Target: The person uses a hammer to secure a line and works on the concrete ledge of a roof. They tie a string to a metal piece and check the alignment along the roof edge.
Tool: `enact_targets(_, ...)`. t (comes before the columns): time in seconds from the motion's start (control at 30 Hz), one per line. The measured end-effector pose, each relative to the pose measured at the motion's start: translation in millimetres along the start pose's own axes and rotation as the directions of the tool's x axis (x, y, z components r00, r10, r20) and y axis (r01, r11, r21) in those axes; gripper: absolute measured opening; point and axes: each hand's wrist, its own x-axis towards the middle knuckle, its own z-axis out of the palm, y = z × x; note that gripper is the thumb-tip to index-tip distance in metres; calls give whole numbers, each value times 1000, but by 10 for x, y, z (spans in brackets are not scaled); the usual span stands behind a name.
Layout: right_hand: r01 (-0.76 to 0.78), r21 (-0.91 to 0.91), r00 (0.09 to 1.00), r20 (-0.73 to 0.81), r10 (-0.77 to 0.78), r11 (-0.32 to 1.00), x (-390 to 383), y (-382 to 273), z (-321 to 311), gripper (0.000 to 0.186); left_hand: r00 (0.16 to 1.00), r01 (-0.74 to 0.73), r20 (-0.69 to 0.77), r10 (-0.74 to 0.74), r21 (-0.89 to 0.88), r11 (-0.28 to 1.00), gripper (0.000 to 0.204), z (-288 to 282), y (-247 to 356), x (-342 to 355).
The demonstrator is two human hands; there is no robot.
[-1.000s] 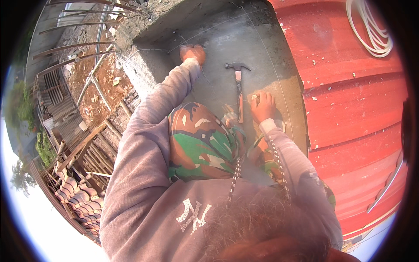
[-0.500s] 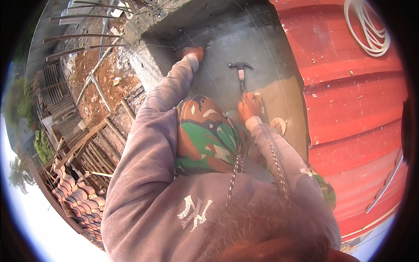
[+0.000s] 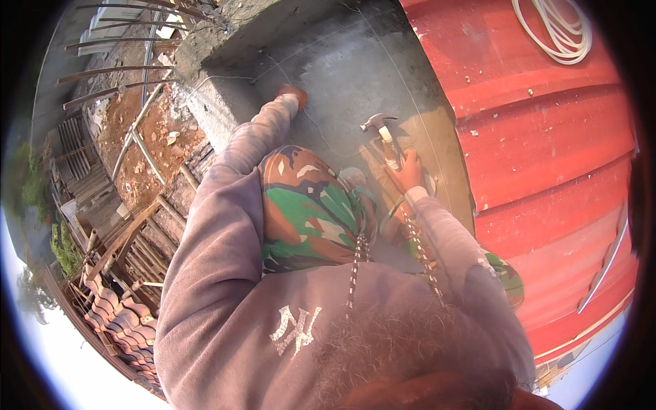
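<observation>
My right hand (image 3: 408, 172) is closed round the handle of a claw hammer (image 3: 387, 135), whose metal head points away from me over the grey concrete floor (image 3: 335, 75). My left hand (image 3: 294, 96) reaches far forward, low by the inner corner of the concrete ledge. Its fingers look curled, and what they hold, if anything, is hidden. A thin string (image 3: 277, 63) runs close past it, and a loose length of line trails from the hand across the floor. Another taut string (image 3: 400, 72) crosses the floor to the right of the hammer.
Red corrugated roofing sheets (image 3: 526, 150) border the slab on the right, with a coil of white hose (image 3: 564, 37) on them. Rebar rods (image 3: 116, 70) stick out at the upper left. Beyond the rough concrete edge (image 3: 212, 113) lies lower ground with rubble, bamboo poles and roof tiles (image 3: 116, 311).
The hammer has tilted and its head has turned, so more of the pale handle shows. My right hand has shifted slightly; my left hand stays at the corner. The whole view has moved a little.
</observation>
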Motion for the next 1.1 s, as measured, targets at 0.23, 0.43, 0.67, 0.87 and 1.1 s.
enact_targets(0.23, 79, -8, 993, 85, -78, 997, 79, 195, 120, 49, 942, 335, 238, -236, -691, 640, 41, -283, 135, -307)
enact_targets(0.43, 28, -25, 955, 296, -19, 999, -162, -154, -344, 42, 875, 296, 76, -479, -866, 403, 50, -242, 407, -835)
enact_targets(0.67, -48, 264, 935, 352, -49, 963, -950, -278, -1135, 56, 912, 256, 181, -369, -952, 165, 51, -723, 1360, -2103)
enact_targets(0.87, -539, 535, 779, 611, 143, 651, -1998, -1201, -2393, 38, 945, 257, 265, -192, -964, -67, 45, -1007, 2155, -3714)
enact_targets(1.1, -510, 483, 750, 654, 94, 712, -2358, -1101, -2533, 37, 950, 263, 258, 178, -351, -898, 34, -956, 3331, -4529)
